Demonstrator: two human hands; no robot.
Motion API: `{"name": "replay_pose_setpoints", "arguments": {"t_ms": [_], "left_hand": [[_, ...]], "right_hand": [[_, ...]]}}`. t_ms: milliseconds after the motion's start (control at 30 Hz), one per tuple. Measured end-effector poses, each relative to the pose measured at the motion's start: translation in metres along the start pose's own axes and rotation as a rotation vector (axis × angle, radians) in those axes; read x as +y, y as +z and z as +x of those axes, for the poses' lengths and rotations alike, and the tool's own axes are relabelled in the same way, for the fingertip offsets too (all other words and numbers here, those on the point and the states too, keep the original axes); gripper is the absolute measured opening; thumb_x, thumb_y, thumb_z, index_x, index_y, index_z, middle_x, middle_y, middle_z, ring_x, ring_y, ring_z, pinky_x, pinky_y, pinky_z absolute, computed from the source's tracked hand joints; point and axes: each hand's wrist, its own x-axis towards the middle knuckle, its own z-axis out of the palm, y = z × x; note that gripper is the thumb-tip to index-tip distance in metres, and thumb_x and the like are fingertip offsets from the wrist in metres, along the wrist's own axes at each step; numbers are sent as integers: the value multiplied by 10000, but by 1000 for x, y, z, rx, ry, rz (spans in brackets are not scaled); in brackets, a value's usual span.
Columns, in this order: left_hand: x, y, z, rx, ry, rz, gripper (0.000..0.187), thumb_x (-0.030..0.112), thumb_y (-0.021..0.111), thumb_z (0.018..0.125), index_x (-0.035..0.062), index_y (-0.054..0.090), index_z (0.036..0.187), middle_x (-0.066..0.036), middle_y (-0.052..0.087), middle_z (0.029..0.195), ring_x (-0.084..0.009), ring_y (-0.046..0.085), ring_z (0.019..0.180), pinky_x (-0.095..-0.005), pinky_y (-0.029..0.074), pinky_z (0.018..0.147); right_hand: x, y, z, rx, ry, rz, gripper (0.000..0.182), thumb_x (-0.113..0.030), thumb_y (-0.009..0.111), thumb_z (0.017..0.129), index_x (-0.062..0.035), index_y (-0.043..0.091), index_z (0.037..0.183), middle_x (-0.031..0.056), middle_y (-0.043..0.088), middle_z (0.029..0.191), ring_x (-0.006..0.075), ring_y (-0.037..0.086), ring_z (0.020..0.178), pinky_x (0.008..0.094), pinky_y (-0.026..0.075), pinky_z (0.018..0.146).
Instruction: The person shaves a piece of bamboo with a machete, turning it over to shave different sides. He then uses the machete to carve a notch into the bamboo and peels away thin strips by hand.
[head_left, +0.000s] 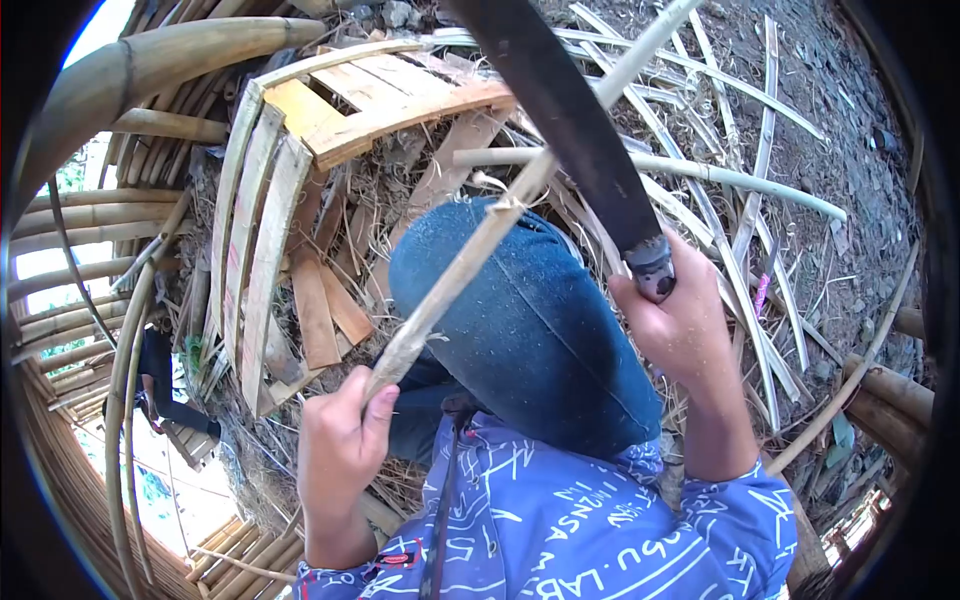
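My left hand point(342, 428) is closed round the lower end of a long, thin bamboo pole point(460, 268), which slants up to the right across my raised knee. In my right hand point(678, 310) is the dark handle of a machete point(575, 130), its broad blackened blade pointing up and to the left. The blade overlaps the pole in this view, well above my knee. A frayed, peeled joint shows on the pole over my knee. Another pale stick point(730, 177) lies crosswise behind the blade.
A slatted wooden crate point(262, 270) stands ahead to the left, with loose boards beside it. Split bamboo strips point(765, 130) and shavings litter the ground on the right. Bamboo poles point(150, 65) line the left side, where a person point(158, 385) is partly visible.
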Motion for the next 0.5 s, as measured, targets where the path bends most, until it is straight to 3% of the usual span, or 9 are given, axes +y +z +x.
{"name": "replay_pose_setpoints", "arguments": {"t_ms": [67,133,200,233,267,333,400,467,500], "left_hand": [[0,2,-1,-37,20,0,270,193,597,904,-4,501,747,-195,458,541,-405,500,499,-403,366,443],[1,2,0,-25,52,42,258,185,593,906,-1,507,750,-197,465,546,-404,505,503,-410,365,445],[7,-2,-1,-23,23,75,255,188,594,905,4,507,753,-196,477,549,-403,509,503,-420,364,445],[7,-2,0,-27,28,76,255,188,594,905,4,507,753,-196,477,549,-403,509,503,-420,364,445],[7,-1,-1,-3,49,129,257,191,594,906,6,505,752,-194,485,549,-400,516,504,-422,367,445],[8,0,-3,27,62,178,259,195,594,907,9,502,752,-191,493,549,-397,523,506,-424,370,445],[13,3,-4,11,38,153,258,197,587,913,11,503,754,-188,503,547,-391,537,511,-427,376,446],[16,0,-3,11,25,160,256,197,583,916,11,506,756,-187,504,545,-389,541,513,-427,376,446],[17,-1,-2,1,19,166,254,196,578,919,11,509,759,-187,505,544,-387,545,514,-428,377,446]], "right_hand": [[0,0,-2,0,113,37,260,9,533,735,42,560,992,213,554,621,312,599,581,346,459,596],[-5,3,-9,-17,175,-17,293,-6,551,724,37,553,1013,244,571,647,376,612,621,386,477,621],[0,9,-20,-107,-90,-210,314,-24,567,708,26,536,1017,272,589,688,442,604,675,450,478,636],[-5,0,-16,-168,-35,-218,322,-36,576,701,27,520,1011,298,591,728,475,585,723,494,463,645],[0,-7,-10,-163,27,-223,287,-20,564,705,27,517,985,295,589,718,464,595,719,487,467,636],[-5,-4,-1,67,102,-192,292,-3,573,707,48,559,994,227,587,675,371,637,660,357,466,606],[-2,4,-2,69,113,-129,276,0,562,721,53,557,992,237,591,684,369,635,661,369,466,611],[-2,10,-16,-122,43,-206,277,10,553,734,58,555,1007,249,595,700,373,627,657,391,466,612],[3,12,-20,-89,-127,-265,268,12,540,750,51,552,1015,245,600,700,374,619,632,413,464,596]]}}
